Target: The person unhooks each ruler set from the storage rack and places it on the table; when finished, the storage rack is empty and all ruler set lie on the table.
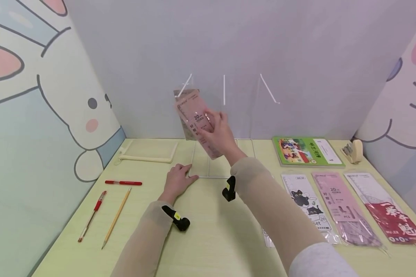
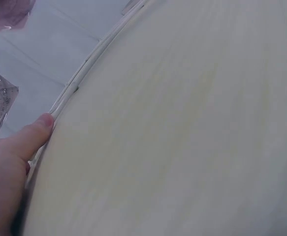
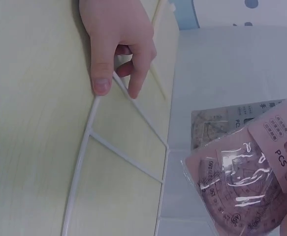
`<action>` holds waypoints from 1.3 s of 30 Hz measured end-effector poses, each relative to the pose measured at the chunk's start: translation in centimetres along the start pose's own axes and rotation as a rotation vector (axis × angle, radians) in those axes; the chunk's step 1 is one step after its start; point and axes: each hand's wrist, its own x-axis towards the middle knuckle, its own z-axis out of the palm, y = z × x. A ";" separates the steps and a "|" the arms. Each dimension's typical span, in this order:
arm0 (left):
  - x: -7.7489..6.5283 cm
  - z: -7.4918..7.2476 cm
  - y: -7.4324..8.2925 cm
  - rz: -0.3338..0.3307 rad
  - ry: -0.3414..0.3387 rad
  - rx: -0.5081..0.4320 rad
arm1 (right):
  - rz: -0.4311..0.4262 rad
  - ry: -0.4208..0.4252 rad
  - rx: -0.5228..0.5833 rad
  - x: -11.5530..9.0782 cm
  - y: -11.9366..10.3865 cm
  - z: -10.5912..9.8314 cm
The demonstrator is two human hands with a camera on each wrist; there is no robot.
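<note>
My right hand (image 1: 219, 132) pinches a pink ruler set packet (image 1: 190, 111) by its right edge and holds it tilted in front of the rack's left hook (image 1: 184, 85). Behind it hangs a greyish ruler set packet (image 3: 209, 120), mostly covered; whether the pink one touches the hook I cannot tell. The white wire display rack (image 1: 208, 177) has its base on the table and three prongs above. At the base's front left corner, my left hand (image 1: 178, 179) holds the wire between thumb and fingers. A protractor shows through the pink packet's clear sleeve in the right wrist view.
Right on the table (image 1: 208, 238) lie ruler packets: black cat (image 1: 303, 200), pink (image 1: 336, 196), red-and-white (image 1: 388, 211); another sits partly under my right arm. Behind them are a green book (image 1: 308, 152) and a cream stapler-like object (image 1: 354, 151). Left: a pouch (image 1: 149, 150), pens (image 1: 93, 213) and pencil (image 1: 116, 219).
</note>
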 end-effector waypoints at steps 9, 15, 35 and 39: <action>-0.1 0.1 -0.1 0.000 0.006 -0.015 | 0.026 0.063 -0.042 -0.6 -0.8 0.0; -0.1 0.0 0.0 -0.002 0.000 -0.023 | 0.022 0.056 -0.025 -1.3 -1.4 0.0; -0.3 0.1 0.0 -0.024 -0.009 -0.039 | -0.048 0.021 0.155 -3.2 -1.4 -0.1; -0.2 0.1 0.0 -0.017 0.001 -0.038 | 0.036 -0.017 0.230 -3.9 0.2 -0.5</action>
